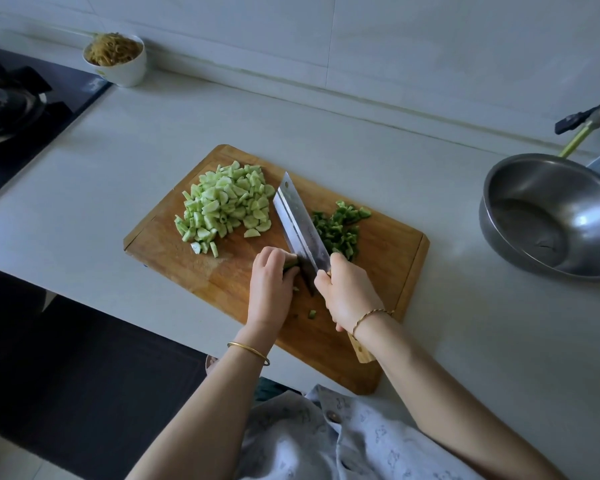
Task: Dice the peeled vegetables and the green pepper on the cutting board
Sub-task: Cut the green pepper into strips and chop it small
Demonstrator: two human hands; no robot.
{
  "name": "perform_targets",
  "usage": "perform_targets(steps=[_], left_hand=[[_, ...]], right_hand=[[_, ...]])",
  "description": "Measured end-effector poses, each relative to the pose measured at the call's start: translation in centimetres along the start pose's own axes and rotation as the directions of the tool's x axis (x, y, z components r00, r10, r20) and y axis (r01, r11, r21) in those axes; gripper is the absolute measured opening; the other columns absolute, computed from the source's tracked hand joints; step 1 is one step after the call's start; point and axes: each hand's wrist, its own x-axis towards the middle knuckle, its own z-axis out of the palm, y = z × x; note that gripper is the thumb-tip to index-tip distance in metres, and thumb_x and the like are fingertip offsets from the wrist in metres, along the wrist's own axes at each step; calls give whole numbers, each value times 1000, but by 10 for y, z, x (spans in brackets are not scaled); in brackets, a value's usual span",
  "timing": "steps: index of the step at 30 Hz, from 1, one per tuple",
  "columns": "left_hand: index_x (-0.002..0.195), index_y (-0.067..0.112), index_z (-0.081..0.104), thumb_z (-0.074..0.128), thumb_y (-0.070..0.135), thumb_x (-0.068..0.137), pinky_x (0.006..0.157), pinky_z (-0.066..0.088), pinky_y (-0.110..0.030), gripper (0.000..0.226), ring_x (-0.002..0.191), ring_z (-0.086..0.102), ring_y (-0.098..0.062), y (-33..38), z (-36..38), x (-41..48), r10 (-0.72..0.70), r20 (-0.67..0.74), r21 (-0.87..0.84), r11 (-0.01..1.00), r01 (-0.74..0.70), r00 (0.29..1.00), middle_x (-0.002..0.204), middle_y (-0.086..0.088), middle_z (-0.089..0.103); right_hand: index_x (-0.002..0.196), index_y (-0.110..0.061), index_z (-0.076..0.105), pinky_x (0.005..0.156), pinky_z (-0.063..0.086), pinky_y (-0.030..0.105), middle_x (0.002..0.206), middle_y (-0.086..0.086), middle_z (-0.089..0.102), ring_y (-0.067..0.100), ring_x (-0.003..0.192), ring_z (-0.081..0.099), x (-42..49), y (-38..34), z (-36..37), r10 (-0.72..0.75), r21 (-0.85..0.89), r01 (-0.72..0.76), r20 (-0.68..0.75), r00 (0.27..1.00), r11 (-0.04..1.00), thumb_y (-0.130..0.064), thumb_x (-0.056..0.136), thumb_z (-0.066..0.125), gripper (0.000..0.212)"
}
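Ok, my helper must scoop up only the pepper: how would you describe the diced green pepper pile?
Find the wooden cutting board on the pale counter. Right of the cleaver blade lies the diced green pepper, a small heap. It is dark green, unlike the bigger, pale green diced pile left of the blade.

Your left hand [270, 282] curls over the green pepper [290, 263], so only a dark green sliver peeks out by the fingertips. Your right hand [349, 292] swallows most of the knife [300, 220] handle, and just its wooden butt shows under your wrist. The blade covers the left side of the diced pepper pile [340, 226], and the marking on the steel is too small to read. The steel bowl [548, 216] runs off the right edge, the stove [11, 98] off the left.
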Motion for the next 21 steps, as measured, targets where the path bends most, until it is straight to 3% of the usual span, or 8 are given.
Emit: perform_targets(steps=[6, 13, 16, 21], left_hand=[[86, 3, 60, 66, -5, 81, 78, 51, -37, 11, 87, 54, -24, -5, 1, -2, 50, 22, 22, 998, -51, 998, 94, -7, 56], [90, 7, 58, 68, 1, 81, 83, 49, -36, 13, 92, 53, -21, 0, 1, 2, 32, 30, -1, 1000, -32, 999, 97, -3, 56], [93, 7, 62, 70, 6, 81, 83, 47, -32, 14, 94, 55, -21, 1, -3, 2, 34, 29, 7, 999, -34, 999, 99, -3, 61], [104, 15, 67, 73, 20, 80, 92, 41, -36, 25, 107, 54, -21, -7, -10, -2, 47, -27, 88, 995, -45, 999, 112, -1, 63]], right_hand=[[104, -13, 45, 68, 60, 43, 89, 3, 56, 21, 76, 64, 3, 3, 11, 65, 89, -61, -48, 997, 994, -25, 103, 38, 14], [91, -14, 44, 41, 49, 27, 75, 2, 52, 13, 51, 51, 9, 6, -1, 52, 230, -27, -100, 994, 973, -26, 102, 39, 17], [80, -18, 39, 39, 45, 24, 72, 2, 50, 12, 48, 47, 7, 8, -7, 13, 227, 18, -134, 991, 974, -26, 102, 40, 23], [82, -19, 38, 39, 43, 23, 71, 0, 50, 11, 48, 47, 1, 13, -6, -16, 193, 39, -117, 993, 981, -27, 102, 39, 22]])
